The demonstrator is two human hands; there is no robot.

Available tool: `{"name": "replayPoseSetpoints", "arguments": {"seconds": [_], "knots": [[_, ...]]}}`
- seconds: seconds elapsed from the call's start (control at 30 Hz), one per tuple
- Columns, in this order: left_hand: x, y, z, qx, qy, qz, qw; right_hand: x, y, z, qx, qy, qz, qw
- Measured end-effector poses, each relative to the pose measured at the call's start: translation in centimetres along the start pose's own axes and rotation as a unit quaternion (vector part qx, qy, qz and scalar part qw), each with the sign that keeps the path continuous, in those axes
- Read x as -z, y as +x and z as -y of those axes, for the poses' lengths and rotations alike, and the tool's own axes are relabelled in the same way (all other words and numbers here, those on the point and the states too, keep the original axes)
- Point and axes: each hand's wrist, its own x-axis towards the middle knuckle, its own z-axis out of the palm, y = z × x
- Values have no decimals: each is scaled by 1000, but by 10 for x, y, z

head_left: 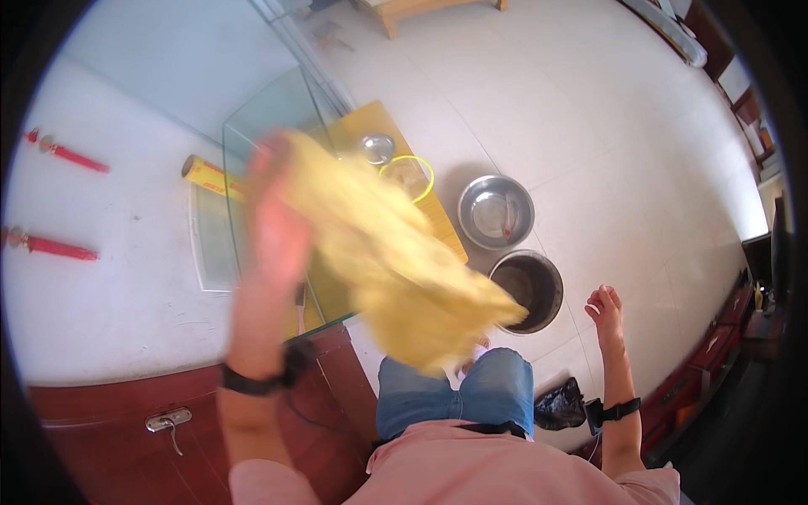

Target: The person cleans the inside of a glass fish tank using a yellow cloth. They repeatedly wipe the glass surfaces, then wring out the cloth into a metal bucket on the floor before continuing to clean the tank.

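My left hand (281, 221) is raised above the wooden table at my left and grips one end of a yellow cloth (398, 252). Motion blurs both hand and cloth, so the fingers are hard to make out. The cloth hangs slantwise to the right, and its lower tip overlaps the dark metal pot (527, 287) in this view. Out to the right, over the tiled floor, my right hand (606, 309) holds nothing; its fingers are loosely bent and partly apart. Part of the wooden table (372, 120) is hidden behind the cloth.
A steel basin (495, 211) with a slim utensil in it stands beside the pot. On the table are a small metal bowl (377, 148), a yellow-rimmed container (410, 178) and a yellow printed roll (214, 177) near glass panels (271, 113). A black plastic bag (560, 404) lies by my right leg.
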Motion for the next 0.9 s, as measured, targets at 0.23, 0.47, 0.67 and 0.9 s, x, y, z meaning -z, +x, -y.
{"name": "replayPoseSetpoints", "arguments": {"seconds": [0.23,0.47,0.67,0.9], "knots": [[79,105,-138,-223,415,-4,882,-12,-20,0,25,-98,-37,994],[240,188,57,-81,633,137,757,2,-28,-39,-120,-223,-147,956],[337,171,237,341,712,336,514,-16,-121,-72,-139,-192,-199,951],[347,214,293,248,801,148,524,-30,-230,-55,-195,-257,-311,894]]}}
